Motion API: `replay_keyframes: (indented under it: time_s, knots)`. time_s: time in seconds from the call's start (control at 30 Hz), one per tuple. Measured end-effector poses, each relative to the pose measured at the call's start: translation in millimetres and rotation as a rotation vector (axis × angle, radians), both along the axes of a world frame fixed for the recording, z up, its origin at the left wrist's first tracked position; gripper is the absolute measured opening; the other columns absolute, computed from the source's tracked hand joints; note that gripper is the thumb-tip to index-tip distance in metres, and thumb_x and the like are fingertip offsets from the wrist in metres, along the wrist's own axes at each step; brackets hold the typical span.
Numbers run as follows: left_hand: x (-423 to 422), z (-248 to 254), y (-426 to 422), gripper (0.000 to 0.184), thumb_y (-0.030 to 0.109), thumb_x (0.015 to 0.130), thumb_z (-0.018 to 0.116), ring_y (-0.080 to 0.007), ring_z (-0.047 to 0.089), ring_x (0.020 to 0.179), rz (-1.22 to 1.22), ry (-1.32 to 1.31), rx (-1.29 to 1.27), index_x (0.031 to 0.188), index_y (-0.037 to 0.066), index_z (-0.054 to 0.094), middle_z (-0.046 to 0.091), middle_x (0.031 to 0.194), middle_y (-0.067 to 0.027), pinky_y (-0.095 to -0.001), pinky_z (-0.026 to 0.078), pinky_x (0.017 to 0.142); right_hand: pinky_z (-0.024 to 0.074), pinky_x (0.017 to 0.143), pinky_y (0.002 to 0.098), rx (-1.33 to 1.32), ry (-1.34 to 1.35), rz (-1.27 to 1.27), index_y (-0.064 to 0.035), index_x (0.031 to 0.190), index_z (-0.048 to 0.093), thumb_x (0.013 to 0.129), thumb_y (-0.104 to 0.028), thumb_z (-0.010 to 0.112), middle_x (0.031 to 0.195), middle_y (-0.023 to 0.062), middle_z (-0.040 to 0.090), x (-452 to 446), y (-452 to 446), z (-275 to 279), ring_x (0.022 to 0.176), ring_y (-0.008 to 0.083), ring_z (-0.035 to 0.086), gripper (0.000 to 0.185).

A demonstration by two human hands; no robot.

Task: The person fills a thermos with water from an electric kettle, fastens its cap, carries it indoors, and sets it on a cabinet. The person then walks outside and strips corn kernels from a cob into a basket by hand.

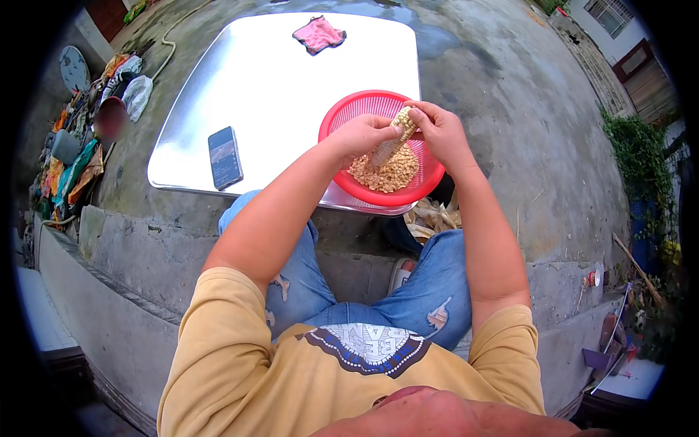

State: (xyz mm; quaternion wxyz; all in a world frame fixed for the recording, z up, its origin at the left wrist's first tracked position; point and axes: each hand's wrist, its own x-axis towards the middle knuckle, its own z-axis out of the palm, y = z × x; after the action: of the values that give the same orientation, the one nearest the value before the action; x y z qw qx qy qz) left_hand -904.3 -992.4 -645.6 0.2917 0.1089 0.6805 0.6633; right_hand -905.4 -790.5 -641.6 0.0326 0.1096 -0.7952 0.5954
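A partly stripped corn cob [394, 143] is held tilted over a red plastic basket [348, 191]. Pale kernels remain at its upper end, while the lower part is bare. My left hand [362, 137] is closed around the cob from the left. My right hand [442, 132] grips the upper end, its thumb and fingers pressed against the kernels. Loose corn kernels [393, 173] lie heaped in the basket under both hands. Part of the basket's inside is hidden by the hands.
The basket stands at the near right corner of a shiny metal table [269, 80]. A phone [225, 158] lies on the table's left, and a pink cloth [319, 35] at the far side. Below the table, a dark container holds dry husks [435, 218].
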Motion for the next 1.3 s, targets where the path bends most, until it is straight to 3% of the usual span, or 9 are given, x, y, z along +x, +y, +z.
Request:
replay_keyframes:
  time_s: [0.13, 0.23, 0.33, 0.4, 0.53, 0.73, 1.1, 1.2, 1.3]
  knots:
    - [-2, 0, -1, 0.040, 0.021, 0.100, 0.062, -0.0167, 0.063, 0.110, -0.058, 0.026, 0.024, 0.135, 0.002, 0.063, 0.069, 0.117, -0.0084, -0.0349, 0.046, 0.101, 0.0600, 0.078, 0.0308, -0.037, 0.001, 0.010, 0.0034, 0.120, 0.070, 0.102, -0.019, 0.063, 0.100, 0.0103, 0.074, -3, 2, -3, 0.088, 0.0144, 0.070, 0.030]
    - [-3, -2, -2, 0.034, 0.012, 0.102, 0.059, -0.0158, 0.066, 0.103, -0.052, 0.079, 0.073, 0.134, 0.001, 0.063, 0.069, 0.114, -0.0089, -0.0329, 0.053, 0.091, 0.0594, 0.080, 0.0309, -0.070, 0.000, 0.012, 0.0043, 0.123, 0.068, 0.102, -0.019, 0.063, 0.104, 0.0110, 0.074, -2, 4, 1, 0.091, 0.0148, 0.070, 0.032]
    - [-5, -5, -2, 0.036, 0.009, 0.102, 0.057, -0.0162, 0.066, 0.103, 0.000, 0.046, 0.035, 0.137, 0.001, 0.060, 0.069, 0.116, -0.0096, -0.0333, 0.053, 0.090, 0.0579, 0.085, 0.0303, -0.034, -0.002, 0.032, 0.0042, 0.126, 0.066, 0.103, -0.019, 0.062, 0.107, 0.0105, 0.072, -3, 6, 4, 0.096, 0.0145, 0.068, 0.033]
    - [-8, -11, -3, 0.037, 0.011, 0.102, 0.058, -0.0165, 0.066, 0.103, 0.029, 0.066, 0.010, 0.138, 0.001, 0.060, 0.069, 0.116, -0.0096, -0.0338, 0.053, 0.090, 0.0557, 0.089, 0.0287, 0.024, -0.007, 0.058, 0.0032, 0.130, 0.064, 0.105, -0.018, 0.060, 0.111, 0.0079, 0.069, 0, 6, 8, 0.100, 0.0128, 0.065, 0.033]
    - [-8, -14, -1, 0.036, 0.016, 0.104, 0.059, -0.0168, 0.066, 0.104, 0.076, 0.093, 0.033, 0.137, 0.001, 0.061, 0.069, 0.116, -0.0097, -0.0344, 0.054, 0.090, 0.0554, 0.088, 0.0306, 0.010, 0.039, 0.058, 0.0039, 0.133, 0.062, 0.101, -0.017, 0.064, 0.108, 0.0122, 0.073, 1, 5, 4, 0.097, 0.0163, 0.069, 0.038]
    - [-1, 4, -1, 0.046, 0.037, 0.105, 0.059, -0.0144, 0.060, 0.114, 0.031, -0.022, 0.018, 0.137, 0.005, 0.061, 0.067, 0.121, -0.0044, -0.0371, 0.044, 0.101, 0.0551, 0.087, 0.0306, 0.088, 0.056, 0.074, 0.0017, 0.134, 0.062, 0.099, -0.015, 0.066, 0.108, 0.0133, 0.073, -1, 9, 3, 0.097, 0.0160, 0.069, 0.039]
    - [-7, -8, -2, 0.044, 0.029, 0.105, 0.061, -0.0152, 0.062, 0.112, 0.000, 0.037, 0.016, 0.137, 0.001, 0.060, 0.067, 0.121, -0.0080, -0.0343, 0.048, 0.098, 0.0558, 0.087, 0.0313, 0.067, 0.033, 0.067, 0.0029, 0.134, 0.061, 0.099, -0.013, 0.065, 0.109, 0.0143, 0.073, 0, 8, 5, 0.097, 0.0173, 0.070, 0.038]
    - [-8, -7, -3, 0.044, 0.030, 0.105, 0.061, -0.0150, 0.062, 0.112, -0.036, 0.048, 0.024, 0.138, 0.001, 0.060, 0.067, 0.121, -0.0080, -0.0346, 0.047, 0.099, 0.0556, 0.092, 0.0303, 0.097, 0.001, 0.074, 0.0010, 0.135, 0.061, 0.103, -0.011, 0.059, 0.115, 0.0100, 0.069, 3, 7, 8, 0.102, 0.0151, 0.066, 0.033]
    - [-4, 2, -3, 0.044, 0.031, 0.105, 0.060, -0.0144, 0.061, 0.113, -0.010, 0.013, 0.009, 0.137, 0.002, 0.061, 0.067, 0.121, -0.0071, -0.0359, 0.046, 0.102, 0.0561, 0.087, 0.0306, 0.087, 0.036, 0.051, 0.0033, 0.134, 0.061, 0.099, -0.013, 0.065, 0.110, 0.0141, 0.073, 5, 5, 10, 0.097, 0.0167, 0.069, 0.039]
